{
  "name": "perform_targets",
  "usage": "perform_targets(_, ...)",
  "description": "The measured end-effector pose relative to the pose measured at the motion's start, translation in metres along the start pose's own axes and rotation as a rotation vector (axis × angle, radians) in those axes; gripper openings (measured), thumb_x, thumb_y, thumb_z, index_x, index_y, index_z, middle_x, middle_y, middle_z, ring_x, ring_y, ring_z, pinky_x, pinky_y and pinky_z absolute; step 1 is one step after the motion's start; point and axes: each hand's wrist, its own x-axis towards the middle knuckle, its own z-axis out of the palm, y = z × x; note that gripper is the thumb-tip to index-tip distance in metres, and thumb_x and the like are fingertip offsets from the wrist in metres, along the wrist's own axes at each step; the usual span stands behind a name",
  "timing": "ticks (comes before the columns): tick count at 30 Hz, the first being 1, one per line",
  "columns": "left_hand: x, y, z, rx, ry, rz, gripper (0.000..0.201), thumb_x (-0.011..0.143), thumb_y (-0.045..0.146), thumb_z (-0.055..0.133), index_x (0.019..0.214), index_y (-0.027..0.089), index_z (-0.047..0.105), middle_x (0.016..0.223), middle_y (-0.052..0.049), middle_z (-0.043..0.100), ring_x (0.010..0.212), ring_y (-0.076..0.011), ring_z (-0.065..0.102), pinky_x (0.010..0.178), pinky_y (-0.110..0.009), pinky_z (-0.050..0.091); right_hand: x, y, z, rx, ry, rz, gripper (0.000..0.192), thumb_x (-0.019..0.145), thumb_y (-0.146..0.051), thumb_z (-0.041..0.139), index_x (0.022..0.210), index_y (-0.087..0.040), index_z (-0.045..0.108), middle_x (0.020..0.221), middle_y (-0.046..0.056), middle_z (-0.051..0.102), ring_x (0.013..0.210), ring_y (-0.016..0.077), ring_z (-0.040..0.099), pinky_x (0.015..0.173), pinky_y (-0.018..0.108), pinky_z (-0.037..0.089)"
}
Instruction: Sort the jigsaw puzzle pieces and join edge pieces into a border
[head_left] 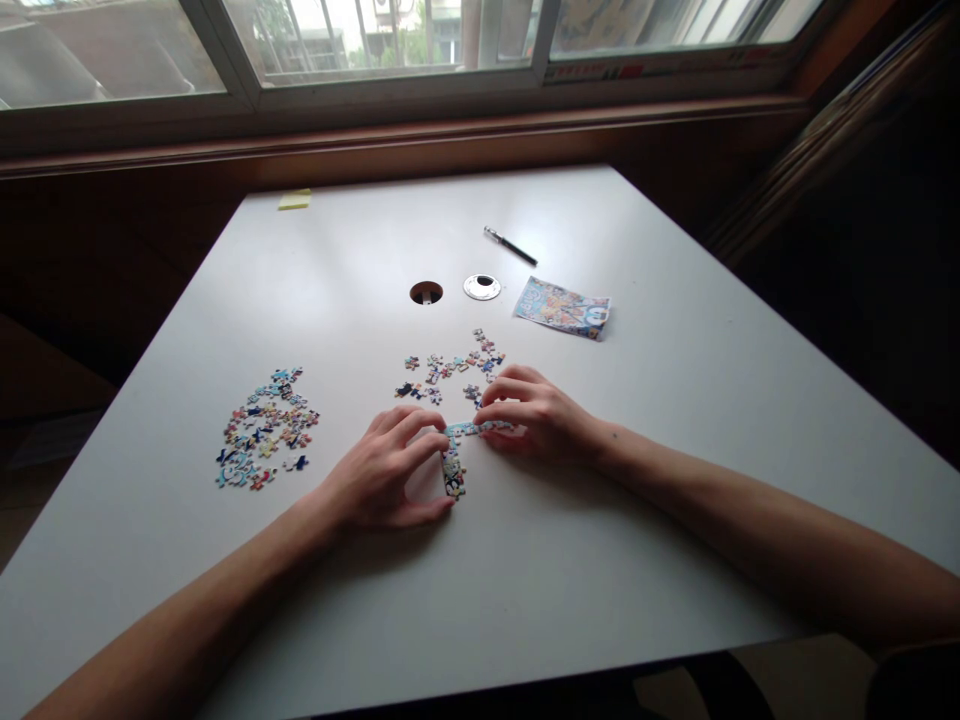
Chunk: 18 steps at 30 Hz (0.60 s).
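Both hands sit low on the white table (600, 560), and I read them as pinching the same thing: my left hand (386, 470) curls its fingertips on the lower end of the joined strip of colourful cardboard puzzle pieces (459, 450), while my right hand (536, 415) presses its top edge, which runs out under the fingers. That L-shaped strip lies flat between the two hands, just below the small scatter of loose pieces (450, 368).

A hard sideways push could buckle the strip and pop its joints apart (thin card, nothing bracing it), or a sweeping wrist could shove the scatter out of order.

I cannot see the strip's right end under the fingers, nor any piece's printing. Off to the left lies the bigger heap of loose pieces (266, 430); beyond are the printed picture sheet (562, 308) and a black pen (510, 245).
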Motion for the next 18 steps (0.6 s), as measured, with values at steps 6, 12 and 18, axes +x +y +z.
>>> perform_targets(6,0.0006,0.002,-0.0009,0.016,0.001,-0.002,0.034,0.083,0.039,0.066,0.112,0.021,0.058,0.123,-0.011,0.06,0.118,-0.0291,0.051,0.102,-0.046,0.043,0.0004,0.001,0.0008,0.002,-0.012,-0.007,0.006,0.088,-0.023,0.068,0.093,-0.024,0.07,0.09,0.004,0.068,0.089,0.0198,0.054,0.084,0.036,0.048)
perform_targets(12,0.0015,0.002,-0.0017,0.019,0.019,0.009,0.03,0.084,0.037,0.065,0.109,0.022,0.059,0.121,-0.01,0.061,0.116,-0.0277,0.053,0.102,-0.044,0.043,0.0014,0.0002,0.002,0.027,-0.004,-0.002,0.005,0.089,-0.021,0.066,0.092,-0.024,0.07,0.088,0.004,0.068,0.086,0.0187,0.053,0.083,0.035,0.047)
perform_targets(18,0.0014,0.0029,-0.0016,0.022,0.016,0.001,0.029,0.085,0.037,0.063,0.109,0.021,0.059,0.122,-0.011,0.06,0.117,-0.028,0.053,0.102,-0.045,0.043,0.0013,0.0011,0.0017,0.026,-0.013,-0.011,0.005,0.09,-0.022,0.066,0.092,-0.024,0.07,0.088,0.004,0.067,0.086,0.0184,0.053,0.081,0.035,0.047)
